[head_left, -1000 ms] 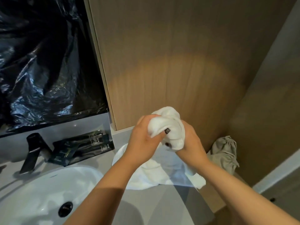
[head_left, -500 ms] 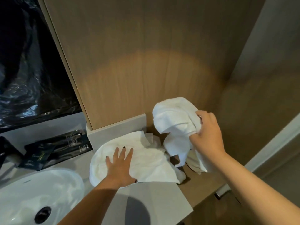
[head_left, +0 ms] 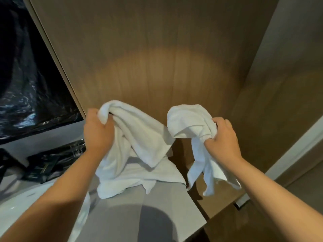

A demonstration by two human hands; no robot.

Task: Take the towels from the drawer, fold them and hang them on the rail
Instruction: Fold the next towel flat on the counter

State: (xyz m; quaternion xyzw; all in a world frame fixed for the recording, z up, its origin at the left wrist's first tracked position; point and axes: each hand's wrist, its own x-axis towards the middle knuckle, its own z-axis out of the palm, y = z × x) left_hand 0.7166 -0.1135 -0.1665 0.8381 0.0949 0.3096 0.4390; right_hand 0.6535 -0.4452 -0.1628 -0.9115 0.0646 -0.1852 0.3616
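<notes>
Left hand [head_left: 97,135], flat earlier, is now gripping and lifting big towel [head_left: 139,149] off counter [head_left: 139,215]; right hand [head_left: 222,137] is clenching small towel [head_left: 188,123], hanging beyond counter's right edge.

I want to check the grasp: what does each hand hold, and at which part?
The left hand grips the larger white towel at its bunched top end; the right hand grips the smaller white towel at its gathered middle.

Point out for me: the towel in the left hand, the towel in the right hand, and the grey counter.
Left towel [head_left: 139,137], head view, on its draped middle.
Right towel [head_left: 190,121], head view, on its bunched upper part.
Grey counter [head_left: 167,203], head view, on bare surface near its right edge.
</notes>
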